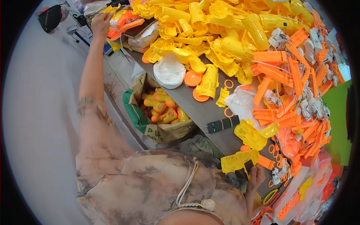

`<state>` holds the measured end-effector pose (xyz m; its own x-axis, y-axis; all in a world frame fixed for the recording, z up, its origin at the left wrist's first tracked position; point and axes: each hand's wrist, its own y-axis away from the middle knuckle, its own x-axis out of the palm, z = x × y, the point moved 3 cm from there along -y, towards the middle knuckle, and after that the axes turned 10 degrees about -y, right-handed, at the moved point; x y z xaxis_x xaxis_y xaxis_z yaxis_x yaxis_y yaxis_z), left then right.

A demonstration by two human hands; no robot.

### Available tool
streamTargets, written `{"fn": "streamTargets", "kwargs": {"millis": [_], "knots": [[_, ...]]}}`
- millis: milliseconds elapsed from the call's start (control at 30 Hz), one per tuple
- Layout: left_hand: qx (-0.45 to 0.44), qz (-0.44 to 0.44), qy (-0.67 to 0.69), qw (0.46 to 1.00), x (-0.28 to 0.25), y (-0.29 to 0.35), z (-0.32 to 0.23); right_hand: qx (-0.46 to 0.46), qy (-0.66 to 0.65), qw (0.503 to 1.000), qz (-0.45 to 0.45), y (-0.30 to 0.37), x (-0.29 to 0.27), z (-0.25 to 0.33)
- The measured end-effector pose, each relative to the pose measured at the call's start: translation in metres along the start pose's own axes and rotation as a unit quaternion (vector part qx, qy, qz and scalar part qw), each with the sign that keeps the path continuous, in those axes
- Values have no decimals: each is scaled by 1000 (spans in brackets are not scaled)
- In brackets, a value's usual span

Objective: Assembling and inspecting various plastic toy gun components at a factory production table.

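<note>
My left arm reaches to the far left, where my left hand (102, 25) is closed beside yellow plastic pieces (111, 9) and an orange piece (129, 24). What its fingers hold, if anything, is hidden. Near the table's front edge, my right hand (256, 177) grips a yellow plastic shell half (236, 162) with slots in it. A small dark rectangular part (248, 165) shows at the shell, close to my fingers. Just beyond it lies another slotted yellow shell (250, 134). An orange block (266, 162) sits beside my right hand.
Yellow shells (228, 22) heap across the back of the grey table (180, 95); orange and white parts (288, 71) pile up at right. A black banded bundle (223, 124), orange rings (275, 152) and scissors (270, 197) lie nearer. Below the edge stands an open sack (137, 112) of yellow-orange pieces.
</note>
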<state>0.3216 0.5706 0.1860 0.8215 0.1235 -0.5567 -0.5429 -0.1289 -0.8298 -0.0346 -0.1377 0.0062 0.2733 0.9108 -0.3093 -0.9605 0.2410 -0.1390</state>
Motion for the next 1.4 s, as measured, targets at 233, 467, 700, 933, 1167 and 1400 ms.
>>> {"fn": "streamTargets", "kwargs": {"millis": [233, 467, 700, 933, 1167, 1400], "knots": [[-50, 69, -80, 993, 82, -12, 30, -14, 34, 999, 0, -3, 3, 1], [-104, -251, 523, 808, -88, 40, -128, 20, 34, 999, -26, 3, 0, 4], [159, -359, 507, 767, -341, 172, 71, -12, 83, 996, -27, 1, 0, 8], [185, -362, 609, 681, -338, 186, 55, -13, -7, 1000, -25, -7, 9, 12], [229, -373, 651, 620, -352, 175, -28, -112, -58, 991, -52, -2, 2, 11], [264, -394, 665, 577, -362, 160, -119, -153, -98, 981, -62, 1, -3, 9]]}}
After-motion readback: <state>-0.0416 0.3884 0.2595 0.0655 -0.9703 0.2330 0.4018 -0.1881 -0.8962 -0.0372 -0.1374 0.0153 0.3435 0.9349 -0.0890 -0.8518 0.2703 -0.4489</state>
